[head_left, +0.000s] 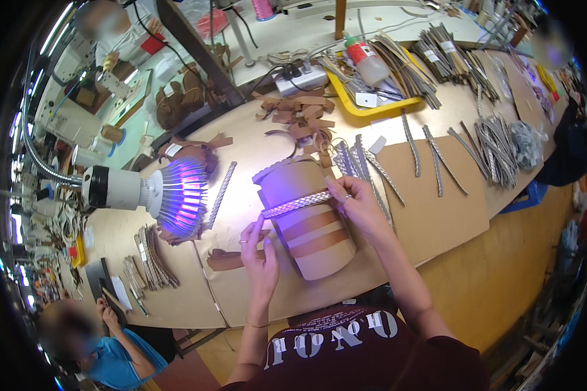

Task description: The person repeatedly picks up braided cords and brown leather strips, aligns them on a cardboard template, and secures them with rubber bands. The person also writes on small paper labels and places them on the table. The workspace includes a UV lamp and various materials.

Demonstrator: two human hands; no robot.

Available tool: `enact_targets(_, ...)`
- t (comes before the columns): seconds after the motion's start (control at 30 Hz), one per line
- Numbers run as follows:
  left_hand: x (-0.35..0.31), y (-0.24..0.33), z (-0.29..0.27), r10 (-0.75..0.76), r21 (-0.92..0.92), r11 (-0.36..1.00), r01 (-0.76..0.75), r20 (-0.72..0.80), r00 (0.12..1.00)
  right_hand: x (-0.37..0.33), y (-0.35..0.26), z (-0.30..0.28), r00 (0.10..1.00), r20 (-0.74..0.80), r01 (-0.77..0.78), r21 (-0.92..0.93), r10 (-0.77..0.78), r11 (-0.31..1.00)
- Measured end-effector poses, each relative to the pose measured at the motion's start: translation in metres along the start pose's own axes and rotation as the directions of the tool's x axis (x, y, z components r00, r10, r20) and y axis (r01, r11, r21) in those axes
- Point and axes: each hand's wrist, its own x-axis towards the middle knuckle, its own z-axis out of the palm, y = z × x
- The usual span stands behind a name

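Observation:
A silvery braided strap [297, 205] lies across a tan cardboard-coloured cylinder [323, 264] on the table in front of me. Two flat brown strips [316, 243] cross the same cylinder nearer to me. My right hand [357, 207] pinches the strap's right end at the cylinder's far right side. At the left end, my left hand [259, 251] has its fingers apart, with a fingertip reaching up to the strap. A ring and a thin bracelet are on that hand and wrist. Brown strips [233, 259] lie just beside my left hand.
A lamp [176, 199] with a finned head glows purple at left. Loose brown strips [300, 114] lie behind the cylinder. Braided pieces [496, 150] lie at right, near a yellow tray [372, 111] holding strips and a bottle. A person in blue [127, 358] works at lower left.

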Motion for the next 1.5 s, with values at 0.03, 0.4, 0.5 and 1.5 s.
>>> enact_targets(0.03,0.001,0.005,0.001,0.047,0.039,0.998,-0.044,-0.082,0.996,-0.001,-0.003,-0.001,1.0,0.0,-0.01,0.018,0.01,1.0)
enact_targets(0.4,-0.003,0.08,0.017,0.339,0.345,0.82,-0.457,0.351,0.873,0.0,-0.002,0.018,0.982,-0.117,0.127,-0.155,-0.146,0.98)
enact_targets(0.5,0.006,0.085,0.02,0.269,0.385,0.821,-0.422,0.391,0.88,0.004,-0.005,0.024,0.982,-0.134,0.125,-0.083,-0.136,0.989)
enact_targets(1.5,0.018,0.096,0.04,0.1,0.667,0.639,-0.384,0.423,0.901,0.016,-0.02,-0.01,0.964,0.222,0.245,-0.553,-0.143,0.796)
